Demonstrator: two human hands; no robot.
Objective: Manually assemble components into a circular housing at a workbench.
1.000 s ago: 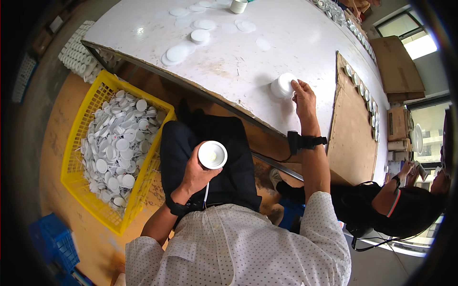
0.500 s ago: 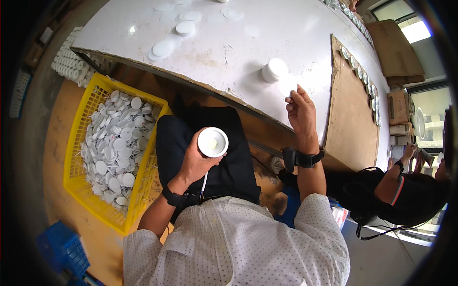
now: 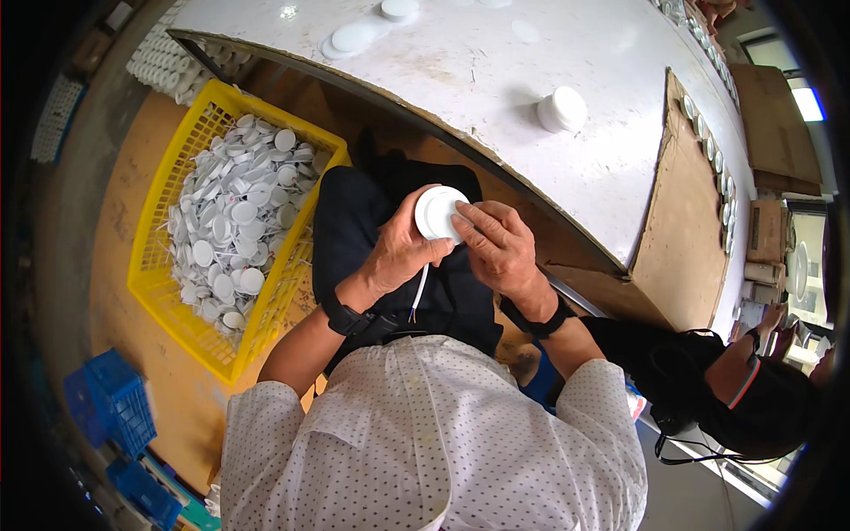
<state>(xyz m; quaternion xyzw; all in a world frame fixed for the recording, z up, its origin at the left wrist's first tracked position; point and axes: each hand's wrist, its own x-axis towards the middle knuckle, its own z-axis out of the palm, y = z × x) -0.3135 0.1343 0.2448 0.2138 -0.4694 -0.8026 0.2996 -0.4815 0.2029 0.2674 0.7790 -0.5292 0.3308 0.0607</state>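
Note:
Above my lap, my left hand [image 3: 396, 248] is closed around the rim of a small round white downlight [image 3: 427, 202]. A white cable [image 3: 420, 294] with bare wire ends hangs from it. A thin white disc [image 3: 448, 218] lies over the front of the downlight, and whether it sits flush I cannot tell. My right hand [image 3: 503, 250] has its fingertips on the right side of this disc, its thumb at the lower edge. On the table ahead stands a short stack of white discs [image 3: 562, 110].
Left of my legs, a yellow basket [image 3: 142, 265] holds a heap of white downlights [image 3: 232, 221]. Loose discs [image 3: 354, 35] lie on the white table [image 3: 460, 75]. Cardboard [image 3: 677, 212] carries a row of round pieces at right. Another person [image 3: 753, 389] is at far right; blue crates [image 3: 111, 403] stand lower left.
My right hand has come from the table edge by the stack to the downlight, bringing a disc onto its front. My left hand has tilted the downlight. The view has shifted.

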